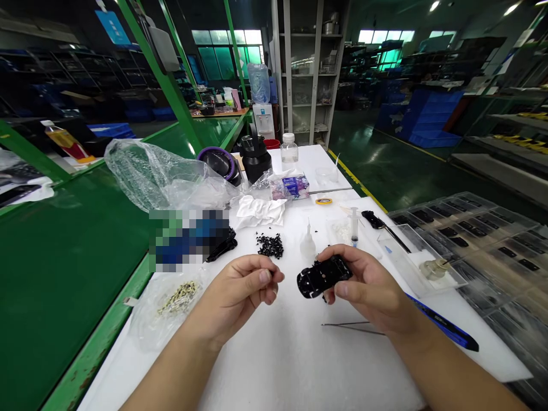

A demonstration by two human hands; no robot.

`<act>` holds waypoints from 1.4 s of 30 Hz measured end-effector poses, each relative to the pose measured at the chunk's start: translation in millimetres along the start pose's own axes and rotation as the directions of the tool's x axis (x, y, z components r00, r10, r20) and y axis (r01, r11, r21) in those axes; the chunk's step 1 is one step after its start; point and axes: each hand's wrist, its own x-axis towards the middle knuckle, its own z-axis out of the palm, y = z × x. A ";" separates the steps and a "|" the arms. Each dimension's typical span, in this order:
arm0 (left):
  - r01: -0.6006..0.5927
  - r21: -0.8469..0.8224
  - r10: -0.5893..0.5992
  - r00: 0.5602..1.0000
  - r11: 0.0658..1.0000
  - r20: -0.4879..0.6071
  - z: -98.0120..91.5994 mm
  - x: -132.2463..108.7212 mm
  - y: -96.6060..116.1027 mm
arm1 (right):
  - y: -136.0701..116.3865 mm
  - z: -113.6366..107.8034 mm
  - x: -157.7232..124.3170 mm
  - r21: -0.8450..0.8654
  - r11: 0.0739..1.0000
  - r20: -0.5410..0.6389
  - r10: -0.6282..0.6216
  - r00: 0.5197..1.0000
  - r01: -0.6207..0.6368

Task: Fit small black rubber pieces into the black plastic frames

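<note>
My right hand [370, 285] is closed on a black toy car chassis [322, 277], tilted with its flat face toward me. To its left, my left hand [246, 285] is pinched, thumb against forefinger. A small dark piece seems to show at those fingertips, too little of it visible to name. Just beyond the left hand lies a pile of small black parts [270, 246]. A white squeeze bottle with a thin nozzle [307, 244] stands behind the chassis. Tweezers [353, 327] rest on the white table [282, 365], partly hidden under my right forearm.
On the left lies a plastic bag of gold-coloured small parts [180, 299]. Farther back are white tissues [260, 211], a black jug [256, 157] and yellow tape [323, 201]. At right are a syringe [354, 227], a clear tray [400, 234], a blue cutter knife [449, 328] and compartment trays [483, 228].
</note>
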 end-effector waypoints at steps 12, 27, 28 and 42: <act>0.018 0.028 -0.018 1.000 0.999 0.009 4.3 -1.3 -4.0 | -5.9 -0.4 2.4 0.235 0.972 0.061 0.009 0.998 -0.023; -0.112 0.322 0.201 0.945 0.940 -0.258 16.1 -0.4 -8.9 | 6.0 11.2 6.8 -0.109 0.988 -0.221 -0.133 0.966 0.112; -0.107 0.328 0.199 0.944 0.939 -0.262 16.3 -0.1 -9.7 | 6.3 12.8 6.6 -0.125 0.987 -0.225 -0.126 0.966 0.099; 0.030 0.591 0.174 0.943 0.806 -0.284 8.9 5.6 -4.5 | 3.2 13.2 3.6 -0.166 0.980 -0.233 -0.146 0.962 0.109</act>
